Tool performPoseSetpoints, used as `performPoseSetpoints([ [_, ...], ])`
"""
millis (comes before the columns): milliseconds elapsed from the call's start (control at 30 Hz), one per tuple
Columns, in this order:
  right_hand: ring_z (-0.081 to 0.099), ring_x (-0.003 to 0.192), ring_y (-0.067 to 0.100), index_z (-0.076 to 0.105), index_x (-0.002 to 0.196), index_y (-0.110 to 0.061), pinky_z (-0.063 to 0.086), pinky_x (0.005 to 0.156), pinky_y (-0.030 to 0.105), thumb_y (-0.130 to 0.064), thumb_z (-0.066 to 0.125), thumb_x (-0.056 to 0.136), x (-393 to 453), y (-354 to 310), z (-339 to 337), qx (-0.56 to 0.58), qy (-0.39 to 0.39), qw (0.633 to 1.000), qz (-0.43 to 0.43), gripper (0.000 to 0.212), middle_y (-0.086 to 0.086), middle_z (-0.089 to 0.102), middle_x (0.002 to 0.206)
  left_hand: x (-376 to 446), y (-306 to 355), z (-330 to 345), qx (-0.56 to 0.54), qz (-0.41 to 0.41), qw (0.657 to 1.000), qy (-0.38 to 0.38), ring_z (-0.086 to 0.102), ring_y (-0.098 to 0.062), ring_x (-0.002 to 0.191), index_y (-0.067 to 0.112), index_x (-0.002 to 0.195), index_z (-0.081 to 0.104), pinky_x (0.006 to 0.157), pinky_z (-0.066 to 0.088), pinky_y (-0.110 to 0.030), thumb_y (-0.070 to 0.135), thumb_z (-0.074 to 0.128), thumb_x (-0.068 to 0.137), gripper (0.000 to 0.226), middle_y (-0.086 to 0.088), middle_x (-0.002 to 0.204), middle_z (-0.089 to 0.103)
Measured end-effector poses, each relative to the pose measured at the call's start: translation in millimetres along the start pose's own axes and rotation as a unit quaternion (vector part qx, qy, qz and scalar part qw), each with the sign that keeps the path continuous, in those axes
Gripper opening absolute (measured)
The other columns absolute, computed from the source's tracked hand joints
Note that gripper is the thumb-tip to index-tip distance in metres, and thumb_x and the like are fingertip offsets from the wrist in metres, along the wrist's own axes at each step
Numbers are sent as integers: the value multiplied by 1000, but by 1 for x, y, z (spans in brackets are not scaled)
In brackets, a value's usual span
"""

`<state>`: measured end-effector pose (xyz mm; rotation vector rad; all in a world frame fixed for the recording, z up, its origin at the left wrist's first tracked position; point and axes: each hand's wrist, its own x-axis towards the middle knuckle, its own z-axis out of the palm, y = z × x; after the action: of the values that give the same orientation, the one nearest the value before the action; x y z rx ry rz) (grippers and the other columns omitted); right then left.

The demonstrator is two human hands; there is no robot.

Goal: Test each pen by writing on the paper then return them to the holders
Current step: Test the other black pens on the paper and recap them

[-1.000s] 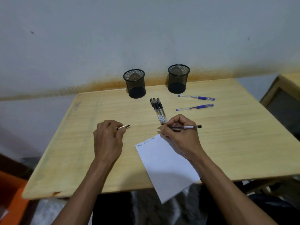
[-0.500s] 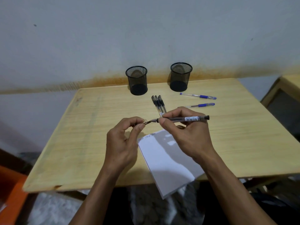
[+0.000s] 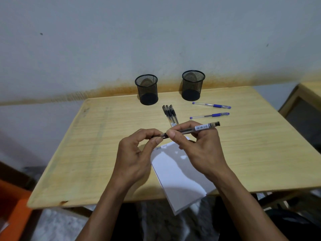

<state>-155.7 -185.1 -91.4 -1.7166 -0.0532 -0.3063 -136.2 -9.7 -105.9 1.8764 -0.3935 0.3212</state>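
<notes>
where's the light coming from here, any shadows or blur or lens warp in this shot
Head view: the hands' shadow falls on the paper with small bright gaps, so light likely comes from above; wide-angle warp bends the table edges; the pen barcode reads sharp, the paper's writing too small to read.

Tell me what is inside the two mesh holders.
Nothing shows inside either: the left holder and the right holder let the wall and their dark bases show through the mesh, with no pens standing in them. The very bottoms are too dark to check.
</notes>
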Motion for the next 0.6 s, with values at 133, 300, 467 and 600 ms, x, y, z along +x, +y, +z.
performPoseSetpoints([
  [133, 75, 88, 9, 79, 88, -18, 59, 68, 31, -23, 80, 87, 2, -2, 0, 26, 11, 999, -20, 5, -9, 79, 83, 8, 2, -2, -6, 14, 1000, -11, 72, -18, 91, 16, 95, 76, 84, 56, -37, 10, 72, 89, 9, 6, 89, 76],
  [300, 74, 83, 10, 80, 85, -17, 57, 61, 28, -19, 84, 82, 2, 1, -10, 61, -11, 998, 10, 5, -4, 80, 83, 9, 0, -1, -1, -2, 999, -37, 72, -19, 93, 16, 95, 77, 87, 56, -44, 21, 70, 86, 13, 5, 90, 76],
  [467, 73, 84, 12, 78, 95, -24, 58, 68, 28, -28, 89, 66, 3, 0, -25, 141, 52, 988, 40, 31, -1, 78, 87, 11, 0, 0, 14, -13, 998, -52, 71, -13, 94, 18, 97, 76, 87, 55, -35, 14, 72, 89, 9, 8, 91, 76],
  [600, 63, 102, 19, 73, 114, -28, 51, 84, 26, -35, 90, 74, 5, -1, -45, -150, 153, 969, -122, 44, -5, 68, 110, 15, 5, 2, 45, 8, 998, -44, 69, -12, 91, 18, 96, 76, 81, 54, -27, 17, 73, 88, 9, 10, 90, 75],
])
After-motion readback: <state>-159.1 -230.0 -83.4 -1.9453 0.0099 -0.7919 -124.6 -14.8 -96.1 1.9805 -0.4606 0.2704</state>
